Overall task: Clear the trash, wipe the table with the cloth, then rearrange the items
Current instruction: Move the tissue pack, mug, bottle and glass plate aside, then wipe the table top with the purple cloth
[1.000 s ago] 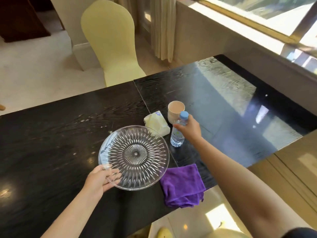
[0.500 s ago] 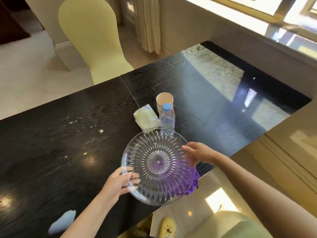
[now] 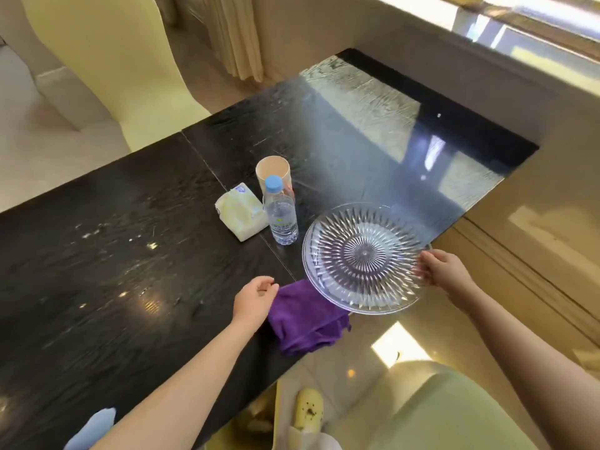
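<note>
- The right hand grips the glass plate at its 3 o'clock rim, fingers curled round it.
- The plate overlaps the purple cloth at the cloth's 1 o'clock corner, by the black table's near edge.
- The left hand, loosely curled and empty, sits at the cloth's 9 o'clock edge.
- A water bottle stands at the plate's 10 o'clock.

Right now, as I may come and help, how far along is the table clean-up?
Roughly midway, it seems. Done: a banana peel lies off the table, below its edge. In hand: the right hand grips the glass plate; the left hand is beside the purple cloth. Left: pale specks need wiping; bottle, cup and tissue pack await arranging.
</note>
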`<action>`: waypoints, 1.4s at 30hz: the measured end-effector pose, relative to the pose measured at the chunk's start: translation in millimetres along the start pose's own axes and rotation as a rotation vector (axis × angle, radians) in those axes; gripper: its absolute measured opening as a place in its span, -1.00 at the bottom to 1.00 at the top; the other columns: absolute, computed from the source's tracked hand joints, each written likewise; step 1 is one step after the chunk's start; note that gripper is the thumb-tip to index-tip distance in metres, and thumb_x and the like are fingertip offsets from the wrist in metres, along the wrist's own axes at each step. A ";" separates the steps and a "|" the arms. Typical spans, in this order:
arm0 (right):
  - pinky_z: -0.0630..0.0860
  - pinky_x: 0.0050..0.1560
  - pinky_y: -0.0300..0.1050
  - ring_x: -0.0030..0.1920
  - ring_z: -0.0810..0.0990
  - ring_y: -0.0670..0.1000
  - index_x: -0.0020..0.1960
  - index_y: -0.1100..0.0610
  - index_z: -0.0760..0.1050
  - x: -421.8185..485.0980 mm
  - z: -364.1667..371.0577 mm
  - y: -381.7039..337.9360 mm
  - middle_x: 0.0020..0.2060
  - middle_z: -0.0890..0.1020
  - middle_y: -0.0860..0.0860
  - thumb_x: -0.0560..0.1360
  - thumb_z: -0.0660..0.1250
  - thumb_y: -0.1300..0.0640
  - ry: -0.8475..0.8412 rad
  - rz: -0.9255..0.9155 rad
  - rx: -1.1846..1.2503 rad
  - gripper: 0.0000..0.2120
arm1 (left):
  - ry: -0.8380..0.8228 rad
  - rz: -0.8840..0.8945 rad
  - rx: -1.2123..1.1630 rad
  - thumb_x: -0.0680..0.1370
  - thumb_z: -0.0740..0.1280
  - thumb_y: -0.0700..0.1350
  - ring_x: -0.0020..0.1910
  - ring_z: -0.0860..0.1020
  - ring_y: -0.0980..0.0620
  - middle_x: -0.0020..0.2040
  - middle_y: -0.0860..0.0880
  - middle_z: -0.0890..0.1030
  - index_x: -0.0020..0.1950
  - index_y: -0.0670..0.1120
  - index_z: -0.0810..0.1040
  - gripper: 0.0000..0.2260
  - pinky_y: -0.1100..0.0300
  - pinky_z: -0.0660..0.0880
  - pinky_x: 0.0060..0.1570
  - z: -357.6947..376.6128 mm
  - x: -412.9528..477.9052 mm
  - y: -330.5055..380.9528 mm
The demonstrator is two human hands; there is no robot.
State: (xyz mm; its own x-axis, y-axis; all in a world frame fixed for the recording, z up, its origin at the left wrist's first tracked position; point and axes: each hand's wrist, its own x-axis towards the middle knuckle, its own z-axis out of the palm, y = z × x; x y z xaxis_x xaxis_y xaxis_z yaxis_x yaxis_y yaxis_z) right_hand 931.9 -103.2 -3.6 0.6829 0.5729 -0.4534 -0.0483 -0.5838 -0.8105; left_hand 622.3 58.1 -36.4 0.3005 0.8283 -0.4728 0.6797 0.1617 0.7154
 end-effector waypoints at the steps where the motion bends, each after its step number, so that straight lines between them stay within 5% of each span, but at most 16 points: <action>1: 0.45 -0.40 -0.17 -0.42 0.47 0.02 -0.12 0.27 0.50 7.1 1.0 2.2 -0.35 0.52 0.12 0.57 0.17 0.23 0.042 0.020 0.024 -0.82 | -0.018 0.060 0.151 0.52 0.33 -0.10 0.13 0.54 -0.03 0.20 -0.08 0.60 0.23 -0.08 0.55 -0.72 0.12 0.43 0.23 0.9 3.8 -2.9; 5: 0.55 -0.48 -0.18 -0.43 0.54 0.03 -0.26 0.20 0.45 34.8 20.1 6.2 -0.28 0.53 0.19 0.55 0.18 0.24 0.139 0.112 0.136 -0.78 | -0.148 0.177 0.498 0.51 0.31 -0.08 0.34 0.38 -0.05 0.31 0.00 0.52 0.37 0.00 0.44 -0.59 0.05 0.35 0.32 5.7 8.9 -10.6; 11: 0.49 -0.61 -0.25 -0.39 0.51 0.06 -0.32 0.19 0.37 60.0 65.3 -4.2 -0.31 0.51 0.17 0.53 0.13 0.31 0.190 0.249 0.332 -0.76 | -0.085 0.153 0.537 0.53 0.30 -0.08 0.34 0.38 -0.06 0.30 -0.03 0.50 0.39 0.00 0.38 -0.58 -0.03 0.40 0.29 16.8 10.6 -9.5; 17: 0.58 -0.52 -0.16 -0.39 0.56 0.03 -0.26 0.18 0.37 70.9 90.1 6.4 -0.34 0.50 0.11 0.51 0.15 0.34 0.131 0.328 0.464 -0.81 | -0.081 0.134 0.621 0.54 0.29 -0.08 0.33 0.36 -0.06 0.31 -0.08 0.43 0.40 -0.03 0.36 -0.58 0.02 0.41 0.25 22.8 20.1 -9.0; 21: 0.53 -0.61 -0.19 -0.60 0.59 0.00 -0.20 0.28 0.40 75.4 90.0 2.9 -0.33 0.54 0.19 0.51 0.15 0.38 0.017 0.405 0.280 -0.87 | -0.068 0.131 0.682 0.56 0.24 -0.11 0.24 0.40 -0.07 0.23 -0.08 0.47 0.27 -0.05 0.49 -0.72 0.01 0.46 0.19 24.2 25.1 -8.9; 25: 0.55 -0.58 -0.15 -0.44 0.60 0.12 0.00 0.36 0.36 73.8 85.5 -5.0 -0.26 0.57 0.25 0.55 0.19 0.26 -0.101 0.439 -0.008 -0.86 | -0.078 0.132 0.709 0.53 0.30 -0.09 0.20 0.43 -0.06 0.18 -0.07 0.48 0.22 -0.05 0.48 -0.74 0.01 0.47 0.17 24.8 27.3 -8.0; 29: 0.60 -0.45 -0.09 -0.42 0.61 0.15 -0.06 0.35 0.40 61.0 82.4 -7.6 -0.25 0.61 0.24 0.54 0.23 0.09 -0.128 0.402 -0.218 -0.72 | -0.085 0.134 0.735 0.53 0.31 -0.10 0.15 0.48 -0.07 0.14 -0.08 0.52 0.14 -0.08 0.53 -0.79 -0.01 0.49 0.16 25.9 28.9 -6.1; 31: 0.63 -0.33 -0.05 -0.39 0.65 0.17 -0.14 0.33 0.47 48.6 84.7 -9.9 -0.34 0.63 0.19 0.53 0.16 0.02 -0.081 0.316 -0.435 -0.64 | -0.082 0.146 0.727 0.53 0.31 -0.10 0.12 0.49 -0.07 0.11 -0.08 0.53 0.08 -0.09 0.56 -0.83 -0.01 0.50 0.14 26.3 27.2 -3.7; 35: 0.45 -0.18 -0.06 -0.04 0.59 0.22 -0.03 0.27 0.47 18.5 106.6 -17.0 -0.09 0.60 0.18 0.54 0.13 0.07 0.021 -0.177 -0.922 -0.72 | -0.143 0.162 0.636 0.53 0.27 -0.12 0.02 0.52 -0.04 0.05 -0.06 0.54 0.02 -0.07 0.52 -0.90 -0.02 0.52 0.08 20.5 18.6 -1.9; 38: 0.45 0.09 0.05 0.19 0.46 0.17 0.20 0.16 0.42 4.9 130.7 -20.0 0.15 0.54 0.11 0.50 0.23 0.07 -0.287 -0.608 -1.040 -0.69 | -0.215 0.216 0.577 0.54 0.25 -0.14 -0.06 0.55 -0.03 -0.03 -0.02 0.60 -0.02 -0.03 0.51 -0.93 -0.02 0.53 0.00 10.2 7.8 -0.1; 42: 0.29 0.31 0.06 0.35 0.29 0.10 0.42 0.00 0.28 1.3 149.2 -25.4 0.38 0.39 -0.03 0.44 0.32 0.10 -0.650 -0.757 -1.162 -0.43 | -0.225 0.377 0.515 0.53 0.26 -0.17 -0.03 0.56 0.00 -0.03 0.03 0.63 0.00 -0.02 0.56 -0.88 0.05 0.48 -0.03 -5.6 -13.2 13.0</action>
State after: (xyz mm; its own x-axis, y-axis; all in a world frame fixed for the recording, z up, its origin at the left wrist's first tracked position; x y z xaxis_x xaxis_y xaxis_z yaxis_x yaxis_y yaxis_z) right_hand 825.2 -1.8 -39.0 -0.1585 0.8982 -0.4100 0.9438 0.0159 -0.3301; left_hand 623.4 52.3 -17.9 0.6738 0.6367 -0.3748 0.7165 -0.4390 0.5422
